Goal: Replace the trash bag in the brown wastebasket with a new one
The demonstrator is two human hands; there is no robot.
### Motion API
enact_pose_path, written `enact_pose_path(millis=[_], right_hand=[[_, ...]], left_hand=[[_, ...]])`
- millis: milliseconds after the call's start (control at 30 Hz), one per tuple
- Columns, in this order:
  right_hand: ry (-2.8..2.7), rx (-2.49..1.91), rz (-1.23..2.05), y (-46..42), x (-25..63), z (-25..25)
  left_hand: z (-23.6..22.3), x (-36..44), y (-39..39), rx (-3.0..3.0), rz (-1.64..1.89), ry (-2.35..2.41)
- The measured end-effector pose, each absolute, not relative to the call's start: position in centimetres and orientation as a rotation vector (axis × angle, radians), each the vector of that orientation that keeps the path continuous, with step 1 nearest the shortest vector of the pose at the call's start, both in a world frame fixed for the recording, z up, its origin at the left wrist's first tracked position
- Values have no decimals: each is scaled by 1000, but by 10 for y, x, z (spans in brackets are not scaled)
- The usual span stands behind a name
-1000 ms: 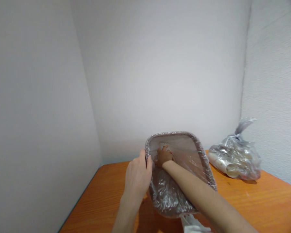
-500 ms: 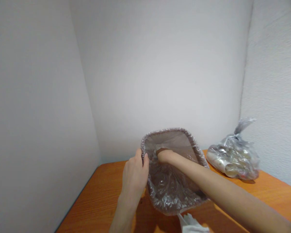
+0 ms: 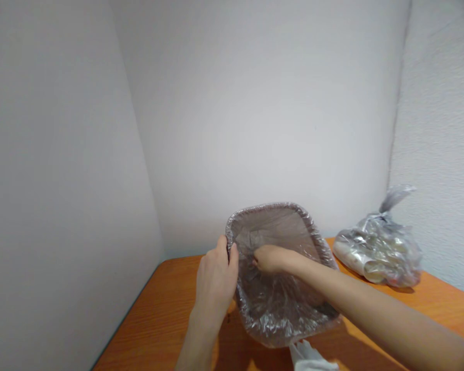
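Note:
A square, round-cornered bin is lined with clear plastic film, which folds over its rim. My left hand grips the bin's left rim from outside. My right hand reaches over the near side and rests inside on the film, its fingers bunched. Whether those fingers pinch the film is hard to see. The film's creases hide the bin's inner surface. I cannot tell whether the bin rests flat on the table.
The bin is on or just over an orange wooden table in a corner between white walls. A knotted clear bag of pale rolled items lies to the right. A white cloth or paper shows at the near edge.
My right hand has slid from the far part of the bin toward its middle, and the film at the far side now lies smoother. My left hand stays on the rim.

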State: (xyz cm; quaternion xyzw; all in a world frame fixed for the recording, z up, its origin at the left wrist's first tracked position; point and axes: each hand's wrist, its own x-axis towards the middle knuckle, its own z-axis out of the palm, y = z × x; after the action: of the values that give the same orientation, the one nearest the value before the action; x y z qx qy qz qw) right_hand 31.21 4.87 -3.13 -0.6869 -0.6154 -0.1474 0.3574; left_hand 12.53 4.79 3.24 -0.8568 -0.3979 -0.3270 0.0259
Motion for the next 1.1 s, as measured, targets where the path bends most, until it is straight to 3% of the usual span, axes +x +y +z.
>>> enact_pose_path(millis=[233,333,533,700,800,1100], right_hand=[[-1892,-1975,86,-3,289,-36],[-1805,-1878,-4,-31,293,-14],[-1213,-1661,-707,-101,352,-11],[-1338,-1808,-244,-111,373,-48],[-1377,-1776,-257,-103,374,-56],[-1334,-1867,-253,-107,407,6]], left_hand=[[33,126,48,-2656,-1038,-1224],[32,126,51,-2668,-1049,-1238],[31,122,56,-2679,-1123,-1271],[29,119,63,-2748,-1242,-1263],[30,123,70,-2867,-1432,-1187],[65,154,89,-3351,-1635,-1052]])
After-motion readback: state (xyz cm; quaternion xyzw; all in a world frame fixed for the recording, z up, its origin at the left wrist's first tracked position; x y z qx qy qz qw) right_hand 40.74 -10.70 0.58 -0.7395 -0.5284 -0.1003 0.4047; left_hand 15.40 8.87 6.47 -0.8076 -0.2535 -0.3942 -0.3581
